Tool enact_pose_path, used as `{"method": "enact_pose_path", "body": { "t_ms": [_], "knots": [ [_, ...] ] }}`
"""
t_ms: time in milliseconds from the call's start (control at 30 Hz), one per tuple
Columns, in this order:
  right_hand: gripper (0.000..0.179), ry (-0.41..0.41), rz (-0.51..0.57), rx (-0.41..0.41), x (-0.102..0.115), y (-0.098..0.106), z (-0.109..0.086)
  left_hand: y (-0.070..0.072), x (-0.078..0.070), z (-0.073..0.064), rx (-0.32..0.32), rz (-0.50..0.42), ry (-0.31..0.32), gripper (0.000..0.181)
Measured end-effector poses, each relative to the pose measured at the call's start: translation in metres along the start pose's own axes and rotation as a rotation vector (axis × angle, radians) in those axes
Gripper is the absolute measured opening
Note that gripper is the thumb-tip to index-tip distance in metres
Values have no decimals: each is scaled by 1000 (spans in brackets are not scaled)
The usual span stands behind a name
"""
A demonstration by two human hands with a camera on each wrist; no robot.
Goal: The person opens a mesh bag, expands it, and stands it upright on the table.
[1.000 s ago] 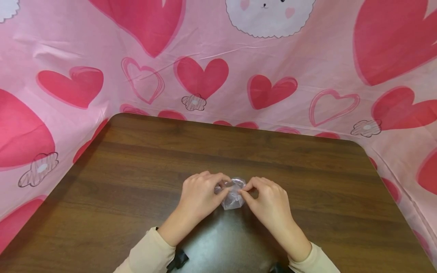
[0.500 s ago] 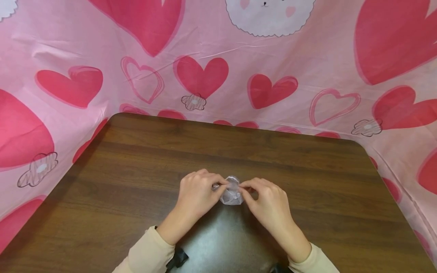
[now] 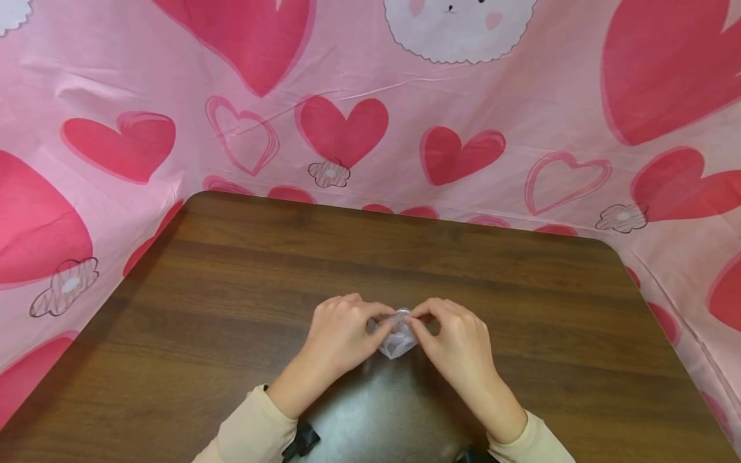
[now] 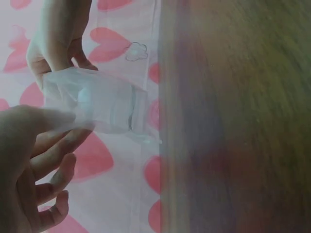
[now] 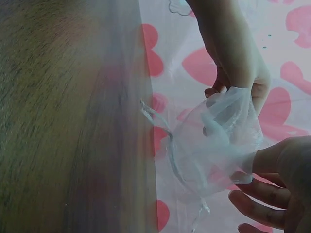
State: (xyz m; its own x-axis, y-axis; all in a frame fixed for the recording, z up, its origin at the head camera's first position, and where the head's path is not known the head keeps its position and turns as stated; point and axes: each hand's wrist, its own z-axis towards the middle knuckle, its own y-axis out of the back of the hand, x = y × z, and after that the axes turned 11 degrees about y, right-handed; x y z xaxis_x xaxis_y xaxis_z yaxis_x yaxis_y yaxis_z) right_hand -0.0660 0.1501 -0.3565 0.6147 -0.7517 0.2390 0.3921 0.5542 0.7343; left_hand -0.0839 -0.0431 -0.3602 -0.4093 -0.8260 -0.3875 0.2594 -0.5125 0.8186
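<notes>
A small sheer white drawstring pouch (image 3: 396, 344) hangs between both hands just above the near middle of the table. My left hand (image 3: 343, 331) pinches its left side between thumb and forefinger. On the other side my right hand (image 3: 455, 333) pinches it the same way, with the fingertips of the two hands close together. In the right wrist view a thin shiny ribbon (image 5: 172, 158) runs across the pouch (image 5: 194, 145), towards the end away from the fingers. A pale patch shows through the cloth in the left wrist view; what it is cannot be made out.
A dark brown wooden table (image 3: 243, 270) with rounded far corners lies under the hands. A pink sheet (image 3: 399, 109) with red hearts stands behind it and along both sides. Black straps (image 3: 301, 442) show near the sleeves.
Over the last half second my left hand has shifted right, closer to my right hand. The pouch has moved slightly nearer to me, and its lower edge now looks more pointed.
</notes>
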Motion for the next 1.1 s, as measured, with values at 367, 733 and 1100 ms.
{"method": "enact_pose_path", "body": {
  "t_ms": [367,733,1100],
  "knots": [
    [30,38,31,41,1,-1,-4,1,3,1,-105,1,67,7],
    [44,16,19,16,8,0,-4,1,3,1,-251,53,34,12],
    [19,13,-104,-49,10,0,-2,4,-2,-2,-286,23,46,15]
  ]
}}
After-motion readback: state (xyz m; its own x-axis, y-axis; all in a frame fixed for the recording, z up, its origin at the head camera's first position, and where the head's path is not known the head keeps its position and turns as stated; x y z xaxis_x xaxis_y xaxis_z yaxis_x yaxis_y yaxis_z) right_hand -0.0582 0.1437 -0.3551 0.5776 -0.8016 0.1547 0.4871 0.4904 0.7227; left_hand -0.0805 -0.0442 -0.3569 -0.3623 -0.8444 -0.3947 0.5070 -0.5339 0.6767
